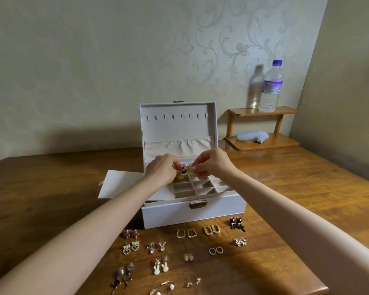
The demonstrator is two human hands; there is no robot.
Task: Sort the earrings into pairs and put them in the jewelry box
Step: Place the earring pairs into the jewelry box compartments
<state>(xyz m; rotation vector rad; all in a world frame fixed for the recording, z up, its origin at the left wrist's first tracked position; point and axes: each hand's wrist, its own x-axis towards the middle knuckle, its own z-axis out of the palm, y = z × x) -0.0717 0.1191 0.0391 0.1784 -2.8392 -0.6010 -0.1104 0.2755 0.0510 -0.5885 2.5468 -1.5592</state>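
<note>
2 hands [161,170] [211,165] pinch yellow earrings [189,168] betw fingertips, above jewelry box [192,213].

Pretty nice finishes here. The brown wooden surface [285,188] had a glossy varnish with clear grain. The white rectangular jewelry box [192,213] looked like matt, faintly textured faux leather, with a brass-toned metal clasp [198,204], a soft beige velvety lining [177,126] and a gathered cloth pocket [177,146]. The gold oval hoop earrings [208,230] were shiny metal. The yellow translucent earrings [180,177] looked like glossy plastic. The clear plastic water bottle [270,96] was ribbed and shiny.
</note>
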